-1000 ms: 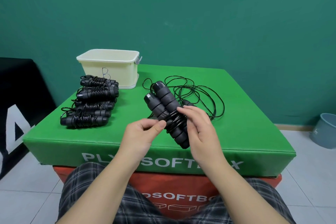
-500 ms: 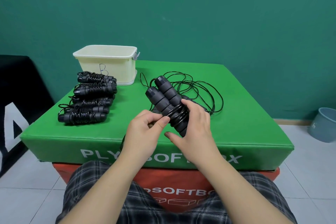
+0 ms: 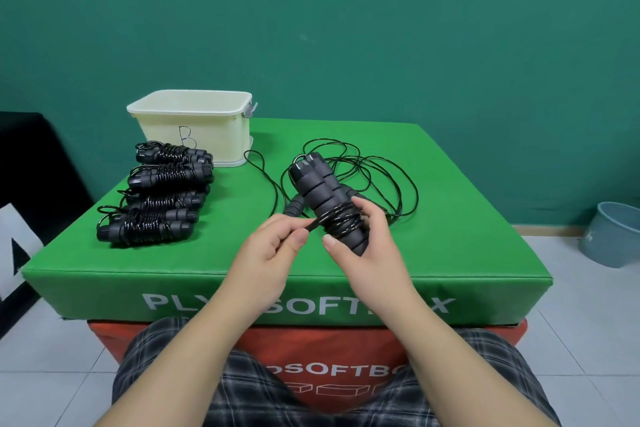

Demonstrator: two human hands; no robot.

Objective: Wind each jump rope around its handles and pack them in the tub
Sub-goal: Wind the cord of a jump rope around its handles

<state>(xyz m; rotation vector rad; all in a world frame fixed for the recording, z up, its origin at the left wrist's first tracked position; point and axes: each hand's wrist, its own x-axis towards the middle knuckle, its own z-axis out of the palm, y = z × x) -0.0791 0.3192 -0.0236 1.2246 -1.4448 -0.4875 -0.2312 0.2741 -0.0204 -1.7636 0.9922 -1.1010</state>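
**Winding a rope on the green box**

At my ten o'clock, a row of wound jump ropes lies on the green foam box, each cord coiled tight around its paired black handles. Just beyond them, at about eleven o'clock, stands the cream tub, a blue letter marked on its near wall; the farthest bundle lies just beside it.

Nearer to me, my left hand is curled, thumb and forefinger pinching a short stretch of the black cord that runs to the right onto the handles. At one o'clock of that hand, my right hand grips the lower end of the handle pair, fingers wrapped round the back, thumb across the front. The handles tilt up and away toward twelve o'clock, with several turns of cord already around them near my fingers.

Behind the handles, at one o'clock, the loose cord sprawls in loops over the box. Far off at three o'clock, a grey-blue bucket sits on the tiled floor.
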